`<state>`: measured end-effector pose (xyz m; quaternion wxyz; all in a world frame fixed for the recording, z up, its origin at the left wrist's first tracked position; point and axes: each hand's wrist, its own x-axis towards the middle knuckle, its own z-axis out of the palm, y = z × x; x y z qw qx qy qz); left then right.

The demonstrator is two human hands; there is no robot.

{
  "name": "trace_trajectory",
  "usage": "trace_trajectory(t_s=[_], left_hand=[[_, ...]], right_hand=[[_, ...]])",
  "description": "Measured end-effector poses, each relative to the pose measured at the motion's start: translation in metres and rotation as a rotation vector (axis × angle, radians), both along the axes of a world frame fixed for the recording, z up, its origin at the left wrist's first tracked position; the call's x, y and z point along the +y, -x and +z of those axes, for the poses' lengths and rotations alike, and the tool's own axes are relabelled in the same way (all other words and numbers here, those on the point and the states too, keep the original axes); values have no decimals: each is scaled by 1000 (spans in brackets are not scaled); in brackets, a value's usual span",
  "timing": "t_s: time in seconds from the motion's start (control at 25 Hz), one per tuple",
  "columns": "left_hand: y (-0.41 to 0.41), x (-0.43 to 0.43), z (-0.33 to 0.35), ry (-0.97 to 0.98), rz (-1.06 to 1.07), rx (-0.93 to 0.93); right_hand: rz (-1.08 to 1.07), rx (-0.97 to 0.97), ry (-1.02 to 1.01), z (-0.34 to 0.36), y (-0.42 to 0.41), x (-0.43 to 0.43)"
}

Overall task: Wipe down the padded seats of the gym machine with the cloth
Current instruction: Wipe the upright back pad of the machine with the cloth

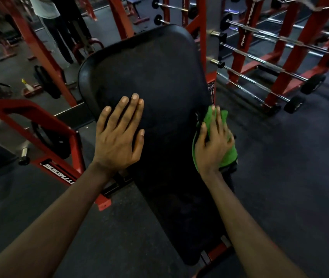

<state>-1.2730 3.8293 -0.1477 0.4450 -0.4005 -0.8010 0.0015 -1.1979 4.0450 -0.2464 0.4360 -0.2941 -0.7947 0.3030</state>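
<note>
The left hand lies flat on the black pad, palm down. Its fingers are straight and slightly apart, and the thumb is spread toward the pad's middle. The right hand is at the pad's right edge, its fingers bent over the green cloth and holding it against that edge. The thumb lies on the pad side. The cloth shows beyond the fingertips and bunches out past the little finger, over the dark floor.

Ahead of both sets of fingertips the pad widens to a rounded top. To the left of the left fingers runs the red frame, with a small bottle on the floor beyond it. Far to the right of the right fingers, a red rack holds barbells. Far ahead and to the left a person stands.
</note>
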Motion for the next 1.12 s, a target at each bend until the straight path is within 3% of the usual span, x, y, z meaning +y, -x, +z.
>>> trace_trajectory(t_s=[0.2, 0.36, 0.48, 0.64, 0.92, 1.12], left_hand=[[-1, 1, -2, -9, 9, 22], [1, 2, -2, 1, 8, 14], [-4, -2, -2, -91, 38, -112], [-10, -12, -13, -207, 96, -251], [-10, -17, -16, -205, 30, -361], [-9, -25, -17, -213, 5, -407]], right_hand=[[88, 49, -117, 70, 39, 15], [56, -17, -114, 5, 1, 5], [81, -50, -63, -39, -24, -1], [38, -12, -48, -21, -11, 3], [120, 68, -323, 120, 60, -14], [327, -14, -674, 83, 25, -45]])
